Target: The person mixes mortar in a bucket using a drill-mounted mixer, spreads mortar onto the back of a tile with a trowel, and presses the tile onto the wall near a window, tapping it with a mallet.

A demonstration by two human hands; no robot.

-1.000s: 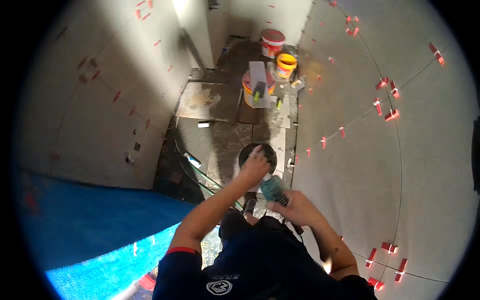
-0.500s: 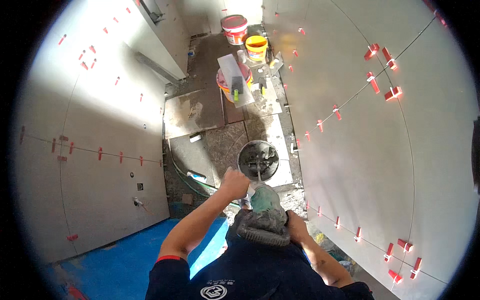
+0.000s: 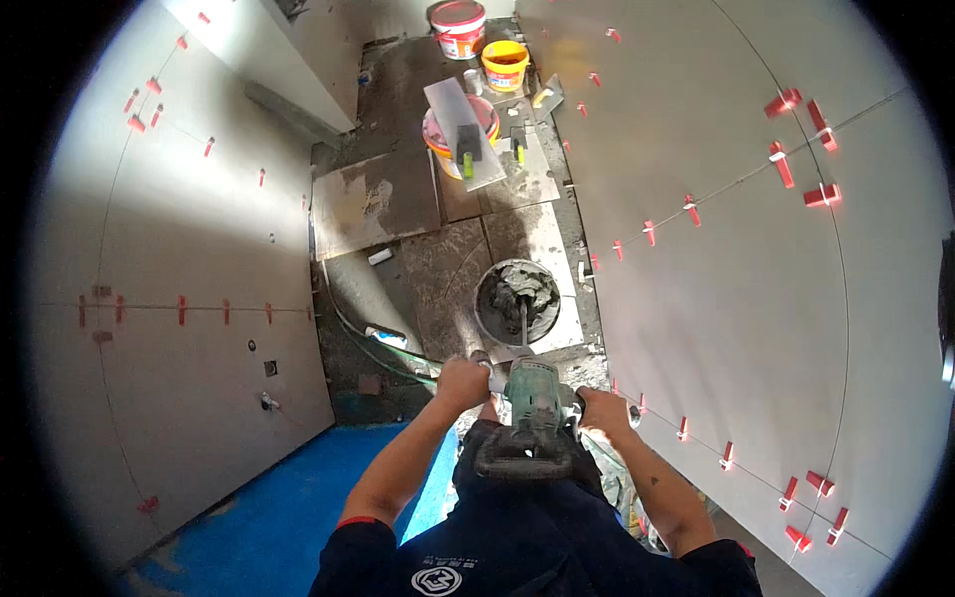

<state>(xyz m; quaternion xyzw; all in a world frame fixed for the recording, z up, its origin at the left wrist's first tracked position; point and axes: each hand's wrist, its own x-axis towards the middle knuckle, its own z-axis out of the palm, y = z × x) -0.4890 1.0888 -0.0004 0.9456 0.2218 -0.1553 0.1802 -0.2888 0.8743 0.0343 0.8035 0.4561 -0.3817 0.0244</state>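
I have a green power mixer [image 3: 534, 390] with a dark rear handle between my forearms, close to my body. My left hand [image 3: 465, 384] is closed round the mixer's left side handle. On the other side, my right hand [image 3: 605, 411] grips the dark right handle; part of its fingers is hidden. From the mixer a metal shaft [image 3: 524, 316] runs down into a round bucket [image 3: 481, 323]. Thick grey mortar [image 3: 529, 283] fills much of the bucket, its surface lumpy, and the shaft's lower end is buried in it.
Beyond the bucket, a wide trowel [image 3: 461, 129] lies across a pink-topped bucket [image 3: 434, 137]. Farther back stand a yellow bucket [image 3: 505, 70] and a red-lidded bucket [image 3: 460, 35]. A green hose [image 3: 373, 356] curves along the floor at left. Tiled walls with red wedges [image 3: 782, 164] flank me.
My right hand has moved outward and forward onto the right handle. The mixer is more upright in view, and the mortar's surface looks fuller and lumpier. My view has shifted slightly.
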